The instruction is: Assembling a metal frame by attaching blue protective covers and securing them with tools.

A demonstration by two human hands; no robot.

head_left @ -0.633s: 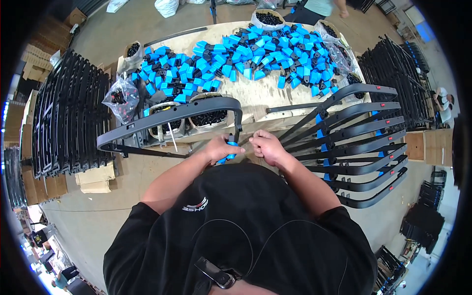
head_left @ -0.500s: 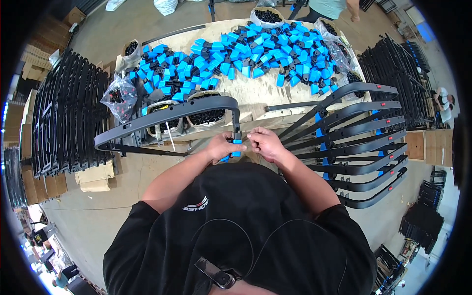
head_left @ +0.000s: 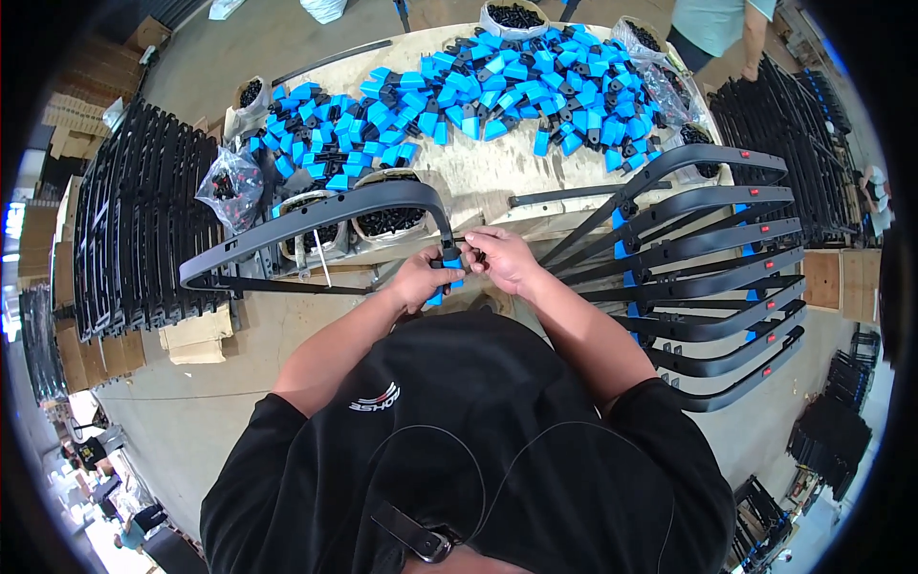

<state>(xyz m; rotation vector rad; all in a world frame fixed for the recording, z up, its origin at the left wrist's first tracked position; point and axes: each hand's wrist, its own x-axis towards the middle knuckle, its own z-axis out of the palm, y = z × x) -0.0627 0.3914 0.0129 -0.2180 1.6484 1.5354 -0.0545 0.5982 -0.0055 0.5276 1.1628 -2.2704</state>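
Observation:
A black curved metal frame (head_left: 316, 212) reaches from the left to the spot in front of my chest, where its end bends down. On that end sits a blue-and-black plastic piece (head_left: 453, 268), and my left hand (head_left: 417, 280) is closed round it, thumb across the blue part. My right hand (head_left: 507, 260) pinches beside the same joint, its fingertips close against the frame's end. Something small and dark shows between those fingers, too small to name. More blue-and-black plastic pieces (head_left: 469, 91) lie heaped on the wooden table (head_left: 521, 172).
Several similar black frames (head_left: 708, 253) with blue pieces stand stacked to my right. Bags of small black parts (head_left: 390, 218) sit along the table's near edge, next to a clear plastic bag (head_left: 229, 188). Black frames (head_left: 143, 220) stand in rows at the left. Another person (head_left: 710, 29) is beyond the table.
My right hand has come in against the frame's end, its fingers at the joint. The left hand keeps its hold. The person beyond the table has moved right.

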